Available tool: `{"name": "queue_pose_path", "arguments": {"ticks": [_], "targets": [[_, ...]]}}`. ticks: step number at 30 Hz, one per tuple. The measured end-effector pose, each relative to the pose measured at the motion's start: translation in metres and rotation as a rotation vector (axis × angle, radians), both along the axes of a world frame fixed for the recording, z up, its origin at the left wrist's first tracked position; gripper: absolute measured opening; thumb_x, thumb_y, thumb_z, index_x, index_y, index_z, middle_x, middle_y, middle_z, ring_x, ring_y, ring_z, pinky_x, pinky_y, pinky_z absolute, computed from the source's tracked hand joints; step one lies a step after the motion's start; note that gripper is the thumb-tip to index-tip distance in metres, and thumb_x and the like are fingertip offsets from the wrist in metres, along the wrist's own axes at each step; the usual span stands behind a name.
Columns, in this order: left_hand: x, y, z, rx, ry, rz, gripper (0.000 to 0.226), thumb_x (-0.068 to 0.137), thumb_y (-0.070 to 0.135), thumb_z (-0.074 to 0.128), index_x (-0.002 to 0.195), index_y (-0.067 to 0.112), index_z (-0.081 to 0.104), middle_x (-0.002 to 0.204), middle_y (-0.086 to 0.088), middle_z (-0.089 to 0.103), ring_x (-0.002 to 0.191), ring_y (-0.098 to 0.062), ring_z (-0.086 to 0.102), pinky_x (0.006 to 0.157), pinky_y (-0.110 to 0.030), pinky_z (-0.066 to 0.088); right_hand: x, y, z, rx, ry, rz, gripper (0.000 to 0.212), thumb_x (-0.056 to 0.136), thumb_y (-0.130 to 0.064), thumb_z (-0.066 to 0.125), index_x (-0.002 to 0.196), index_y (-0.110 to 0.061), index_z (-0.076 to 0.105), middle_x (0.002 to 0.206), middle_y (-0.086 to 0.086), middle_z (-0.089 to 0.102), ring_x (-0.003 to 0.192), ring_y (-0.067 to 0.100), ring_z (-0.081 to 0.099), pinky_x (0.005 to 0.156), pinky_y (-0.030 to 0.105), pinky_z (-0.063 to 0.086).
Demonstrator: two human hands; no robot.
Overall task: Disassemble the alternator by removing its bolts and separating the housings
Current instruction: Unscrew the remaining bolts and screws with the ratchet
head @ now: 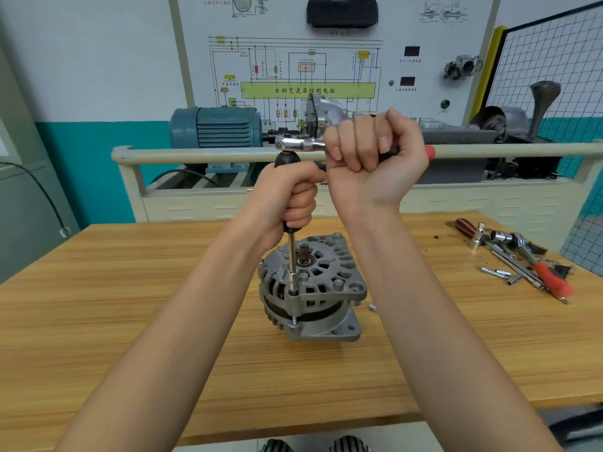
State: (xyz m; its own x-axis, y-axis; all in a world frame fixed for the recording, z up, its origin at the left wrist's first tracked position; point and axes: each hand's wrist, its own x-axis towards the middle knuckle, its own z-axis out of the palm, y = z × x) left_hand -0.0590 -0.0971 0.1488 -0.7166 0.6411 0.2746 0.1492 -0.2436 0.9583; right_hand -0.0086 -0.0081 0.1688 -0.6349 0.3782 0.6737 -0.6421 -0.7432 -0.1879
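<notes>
A grey alternator [318, 290] stands shaft-up on the wooden table [130, 321]. A socket driver stands upright on it; its steel shank [292, 259] ends in a socket seated on a bolt at the housing's left ear. My left hand [292, 199] grips the driver's black handle. On top of that handle sits the chrome head of a ratchet [295, 143], lying level. My right hand [372, 148] grips the ratchet's handle, whose red end [430, 151] sticks out to the right.
A loose bolt [372, 307] lies on the table just right of the alternator. Several sockets, extensions and red-handled tools [518, 259] are scattered at the table's right. Behind the table stands a training bench with a rail [195, 154] and a blue motor [215, 127].
</notes>
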Motion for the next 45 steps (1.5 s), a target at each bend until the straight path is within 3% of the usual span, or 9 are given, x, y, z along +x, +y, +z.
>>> {"name": "queue_pose_path", "arguments": {"ticks": [5, 7, 11, 19, 24, 32, 36, 41, 45], "targets": [[0.014, 0.012, -0.003, 0.02, 0.479, 0.496, 0.035, 0.087, 0.003, 0.049, 0.069, 0.029, 0.034, 0.05, 0.019, 0.035, 0.044, 0.001, 0.029, 0.047, -0.019, 0.026, 0.008, -0.034, -0.009, 0.424, 0.24, -0.736, 0.03, 0.083, -0.006, 0.046, 0.062, -0.026, 0.04, 0.05, -0.01, 0.035, 0.045, 0.008, 0.028, 0.049, 0.029, 0.021], [0.025, 0.023, -0.004, 0.187, 0.523, 0.421, 0.026, 0.092, 0.016, 0.035, 0.083, 0.038, 0.026, 0.066, 0.02, 0.04, 0.062, 0.006, 0.036, 0.064, -0.019, 0.029, 0.01, -0.043, -0.013, 0.544, 0.291, -0.914, 0.024, 0.083, -0.011, 0.045, 0.068, -0.028, 0.039, 0.057, -0.012, 0.035, 0.048, 0.008, 0.03, 0.052, 0.025, 0.024], [0.013, 0.016, -0.006, 0.179, 0.06, 0.457, 0.03, 0.081, 0.017, 0.057, 0.06, 0.019, 0.037, 0.05, 0.005, 0.039, 0.044, -0.011, 0.032, 0.046, -0.021, 0.03, 0.009, -0.032, -0.009, 0.399, 0.266, -0.69, 0.029, 0.079, -0.01, 0.048, 0.055, -0.026, 0.041, 0.047, -0.011, 0.034, 0.043, 0.006, 0.027, 0.05, 0.027, 0.02], [-0.006, -0.007, -0.001, 0.027, 0.041, -0.215, 0.034, 0.074, 0.013, 0.057, 0.046, 0.019, 0.04, 0.038, 0.004, 0.029, 0.032, -0.011, 0.026, 0.038, -0.02, 0.024, -0.009, 0.012, 0.004, -0.176, -0.1, 0.236, 0.039, 0.078, -0.015, 0.038, 0.038, -0.014, 0.033, 0.031, -0.002, 0.022, 0.041, 0.012, 0.005, 0.042, 0.02, 0.018], [-0.004, 0.001, -0.002, 0.057, -0.041, -0.065, 0.051, 0.086, 0.004, 0.05, 0.044, 0.023, 0.028, 0.035, 0.008, 0.02, 0.028, -0.006, 0.013, 0.034, -0.014, 0.013, -0.003, 0.003, 0.001, -0.042, -0.031, 0.029, 0.043, 0.082, -0.012, 0.037, 0.04, -0.017, 0.035, 0.033, -0.004, 0.023, 0.04, 0.014, 0.011, 0.043, 0.024, 0.024], [0.011, 0.017, -0.006, 0.221, 0.085, 0.608, 0.039, 0.076, 0.003, 0.056, 0.053, 0.019, 0.028, 0.05, 0.003, 0.025, 0.053, -0.013, 0.019, 0.046, -0.026, 0.018, 0.007, -0.039, -0.009, 0.479, 0.25, -0.808, 0.021, 0.082, -0.012, 0.045, 0.067, -0.026, 0.042, 0.055, -0.008, 0.038, 0.046, 0.012, 0.03, 0.046, 0.035, 0.022], [0.009, 0.014, -0.009, 0.226, 0.036, 0.503, 0.043, 0.078, 0.001, 0.059, 0.054, 0.02, 0.029, 0.046, 0.005, 0.025, 0.044, -0.013, 0.019, 0.044, -0.021, 0.018, 0.006, -0.026, -0.002, 0.321, 0.206, -0.408, 0.036, 0.081, -0.004, 0.043, 0.05, -0.023, 0.04, 0.039, -0.008, 0.031, 0.039, 0.008, 0.024, 0.047, 0.029, 0.02], [-0.003, -0.006, -0.004, 0.099, 0.042, -0.005, 0.036, 0.076, 0.004, 0.058, 0.05, 0.018, 0.038, 0.041, 0.004, 0.028, 0.034, -0.011, 0.023, 0.039, -0.017, 0.024, -0.006, 0.004, 0.008, 0.007, -0.052, 0.125, 0.041, 0.079, -0.014, 0.038, 0.038, -0.016, 0.035, 0.031, -0.004, 0.023, 0.04, 0.013, 0.007, 0.042, 0.021, 0.02], [-0.006, -0.009, -0.002, 0.042, 0.03, -0.244, 0.037, 0.076, 0.011, 0.055, 0.044, 0.019, 0.037, 0.035, 0.006, 0.026, 0.027, -0.007, 0.021, 0.035, -0.014, 0.02, -0.011, 0.011, 0.006, -0.163, -0.09, 0.243, 0.039, 0.077, -0.015, 0.039, 0.038, -0.014, 0.034, 0.03, -0.002, 0.023, 0.04, 0.012, 0.006, 0.043, 0.02, 0.017]]}}
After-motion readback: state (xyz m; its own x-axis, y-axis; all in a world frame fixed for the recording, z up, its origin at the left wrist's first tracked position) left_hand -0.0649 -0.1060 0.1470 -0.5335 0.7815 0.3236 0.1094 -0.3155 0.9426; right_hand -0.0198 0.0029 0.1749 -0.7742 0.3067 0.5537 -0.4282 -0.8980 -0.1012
